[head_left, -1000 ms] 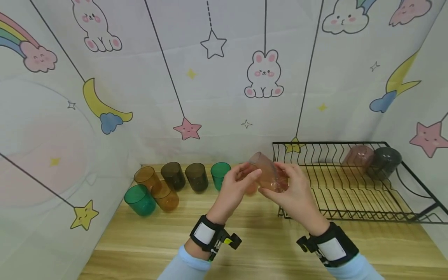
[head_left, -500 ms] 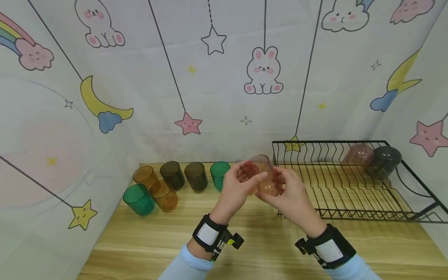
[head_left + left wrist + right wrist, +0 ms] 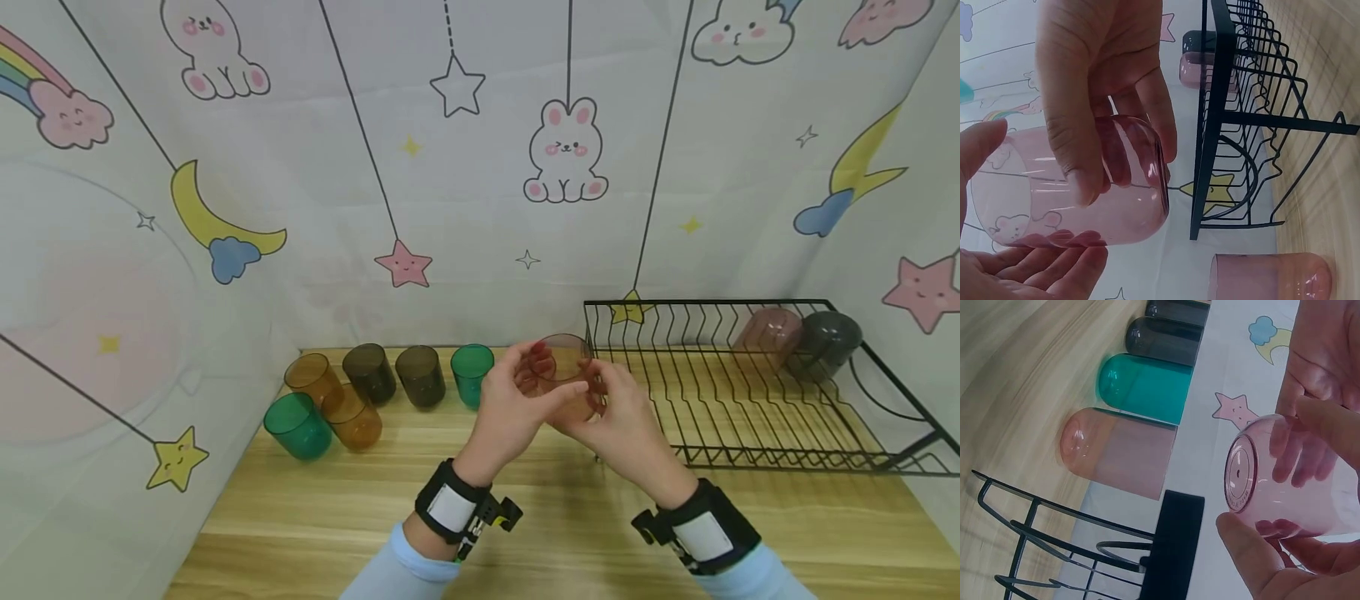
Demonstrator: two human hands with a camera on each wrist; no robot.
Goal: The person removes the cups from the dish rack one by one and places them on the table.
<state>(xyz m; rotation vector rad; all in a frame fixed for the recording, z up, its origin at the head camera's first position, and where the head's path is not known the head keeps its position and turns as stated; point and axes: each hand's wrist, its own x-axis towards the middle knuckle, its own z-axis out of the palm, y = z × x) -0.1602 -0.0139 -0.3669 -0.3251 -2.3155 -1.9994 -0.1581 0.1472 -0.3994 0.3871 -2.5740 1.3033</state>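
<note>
A clear pink drinking glass (image 3: 567, 358) is held between both hands in front of the rack, its open rim up and tipped toward the head camera. My left hand (image 3: 513, 404) grips it from the left, thumb across the near side and fingers round the back. From the right, my right hand (image 3: 622, 408) holds the lower part close to the base. Its embossed base (image 3: 1241, 475) faces the right wrist camera. A second pink glass (image 3: 1122, 450) stands on the table behind the hands, mostly hidden in the head view.
A black wire dish rack (image 3: 750, 457) stands at right, with an upturned pink glass (image 3: 768, 332) and grey glass (image 3: 828, 342) at its far end. To the left are a green glass (image 3: 472, 379), dark glasses (image 3: 422, 379), amber glasses (image 3: 354, 421) and another green glass (image 3: 298, 429).
The held glass has turned from a leftward tilt to nearly upright, its rim now toward the head camera. My left thumb has shifted right across it; both hands keep their hold.
</note>
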